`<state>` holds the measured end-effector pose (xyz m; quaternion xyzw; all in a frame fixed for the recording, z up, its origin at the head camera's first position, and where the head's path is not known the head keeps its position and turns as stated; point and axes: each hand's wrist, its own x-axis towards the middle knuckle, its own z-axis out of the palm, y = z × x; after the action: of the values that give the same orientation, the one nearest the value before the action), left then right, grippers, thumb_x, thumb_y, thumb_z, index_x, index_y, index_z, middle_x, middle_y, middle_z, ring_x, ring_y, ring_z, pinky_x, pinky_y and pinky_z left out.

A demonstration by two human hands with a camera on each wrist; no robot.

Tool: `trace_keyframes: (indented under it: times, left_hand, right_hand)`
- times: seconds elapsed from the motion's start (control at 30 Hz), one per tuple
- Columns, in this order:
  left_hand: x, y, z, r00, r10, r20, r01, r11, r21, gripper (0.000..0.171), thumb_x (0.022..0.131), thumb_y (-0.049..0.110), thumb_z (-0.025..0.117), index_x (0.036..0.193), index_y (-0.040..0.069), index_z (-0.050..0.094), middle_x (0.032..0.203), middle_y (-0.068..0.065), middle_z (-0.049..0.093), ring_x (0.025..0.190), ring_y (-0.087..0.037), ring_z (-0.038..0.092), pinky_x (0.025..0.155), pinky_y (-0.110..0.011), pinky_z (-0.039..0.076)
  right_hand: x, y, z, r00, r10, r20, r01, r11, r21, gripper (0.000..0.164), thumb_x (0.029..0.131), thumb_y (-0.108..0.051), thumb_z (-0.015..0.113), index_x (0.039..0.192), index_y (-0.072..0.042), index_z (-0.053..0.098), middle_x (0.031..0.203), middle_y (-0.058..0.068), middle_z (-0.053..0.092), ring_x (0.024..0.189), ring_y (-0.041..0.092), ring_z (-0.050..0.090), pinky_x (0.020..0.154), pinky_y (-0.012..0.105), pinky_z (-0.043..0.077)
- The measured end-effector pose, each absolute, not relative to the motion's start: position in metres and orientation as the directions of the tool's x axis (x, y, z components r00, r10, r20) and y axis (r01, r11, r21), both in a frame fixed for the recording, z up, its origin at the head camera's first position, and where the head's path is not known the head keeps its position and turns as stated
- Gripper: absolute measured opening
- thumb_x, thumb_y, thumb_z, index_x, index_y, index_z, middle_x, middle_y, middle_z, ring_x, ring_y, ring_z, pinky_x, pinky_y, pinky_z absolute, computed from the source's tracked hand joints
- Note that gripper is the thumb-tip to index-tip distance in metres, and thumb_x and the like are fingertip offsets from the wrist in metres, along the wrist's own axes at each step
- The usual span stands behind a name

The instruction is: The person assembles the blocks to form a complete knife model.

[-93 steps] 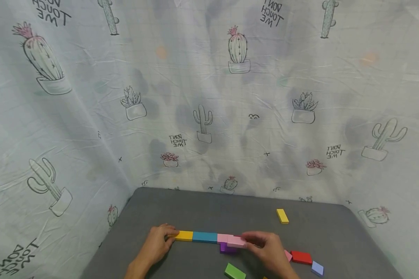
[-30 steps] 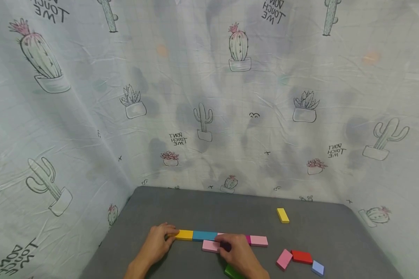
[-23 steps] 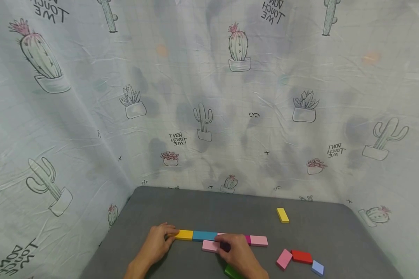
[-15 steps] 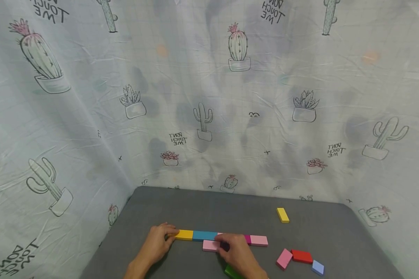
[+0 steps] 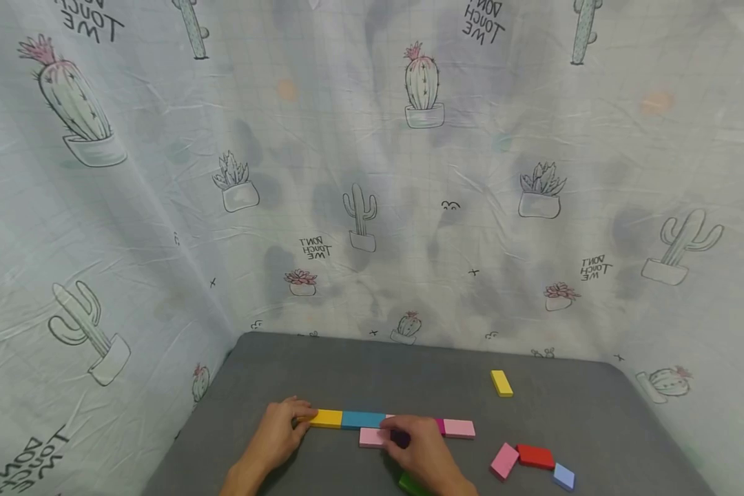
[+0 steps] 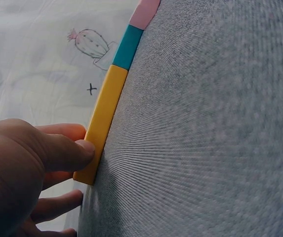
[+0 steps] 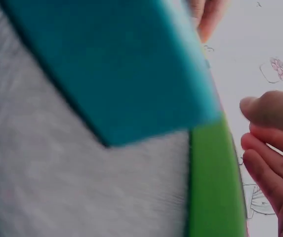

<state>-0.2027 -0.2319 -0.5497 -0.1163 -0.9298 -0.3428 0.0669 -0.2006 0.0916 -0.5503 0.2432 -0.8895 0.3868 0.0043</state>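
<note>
A row of flat blocks runs across the grey table. At its left end my left hand (image 5: 280, 428) pinches the yellow-orange block (image 6: 101, 126), thumb on the near side. Beside it lie the teal block (image 5: 363, 419) and a pink one mostly hidden. My right hand (image 5: 423, 448) has thumb and index finger around the right end of a light pink block (image 5: 373, 437), just in front of the row. Dark purple shows under the right hand. Past that hand, a magenta block (image 5: 440, 427) and another light pink block (image 5: 459, 428) finish the row.
A green block (image 5: 412, 485) lies partly under the right wrist. To the right are a pink block (image 5: 505, 461), a red block (image 5: 535, 456) and a light blue block (image 5: 564, 476). Farther back rests a yellow block (image 5: 501, 383). A cactus-print curtain (image 5: 372, 172) surrounds the table.
Since about three seconds ago, my right hand has moved left. A light pink block now ends the row, another lies in front of it. Over the last second both hands stay still.
</note>
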Motion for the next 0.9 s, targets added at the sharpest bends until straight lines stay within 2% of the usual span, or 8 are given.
trace_keyframes:
  times: [0.2, 0.5, 0.73, 0.9]
  left_hand:
    - [-0.202, -0.233, -0.549, -0.968, 0.164, 0.191, 0.249, 0.732, 0.635, 0.024, 0.088, -0.004, 0.086, 0.108, 0.009, 0.088, 0.119, -0.014, 0.082, 0.128, -0.051, 0.07, 0.109, -0.066, 0.058]
    - [-0.203, -0.232, -0.547, -0.969, 0.158, 0.188, 0.242, 0.738, 0.63, 0.025, 0.088, -0.004, 0.086, 0.109, 0.009, 0.088, 0.119, -0.013, 0.083, 0.127, -0.05, 0.071, 0.109, -0.066, 0.059]
    - [-0.204, -0.232, -0.547, -0.97, 0.162, 0.183, 0.242, 0.736, 0.632, 0.025, 0.087, -0.003, 0.087, 0.108, 0.01, 0.088, 0.118, -0.012, 0.083, 0.126, -0.051, 0.071, 0.109, -0.066, 0.059]
    - [-0.203, -0.232, -0.547, -0.97, 0.163, 0.183, 0.243, 0.735, 0.633, 0.024, 0.088, -0.002, 0.087, 0.108, 0.011, 0.088, 0.118, -0.013, 0.083, 0.127, -0.053, 0.07, 0.109, -0.067, 0.059]
  right_hand:
    - [-0.2, 0.108, -0.539, -0.902, -0.376, 0.212, -0.382, 0.469, -0.796, 0.028, 0.097, -0.027, 0.087, 0.122, -0.015, 0.084, 0.118, 0.002, 0.084, 0.107, 0.022, 0.081, 0.091, 0.042, 0.071]
    - [-0.202, 0.165, -0.519, -0.936, -0.333, 0.11, -0.237, 0.371, -0.898, 0.036, 0.097, -0.026, 0.087, 0.128, -0.009, 0.08, 0.124, 0.01, 0.082, 0.116, 0.032, 0.079, 0.101, 0.041, 0.068]
    - [-0.195, 0.223, -0.52, -0.969, -0.239, 0.066, -0.159, 0.393, -0.905, 0.038, 0.095, -0.023, 0.088, 0.128, -0.006, 0.08, 0.124, 0.01, 0.082, 0.112, 0.02, 0.079, 0.094, 0.02, 0.066]
    - [-0.185, 0.268, -0.526, -0.988, -0.151, 0.031, -0.094, 0.43, -0.898, 0.039, 0.094, -0.019, 0.089, 0.128, -0.002, 0.079, 0.125, 0.015, 0.081, 0.109, 0.013, 0.08, 0.089, 0.019, 0.066]
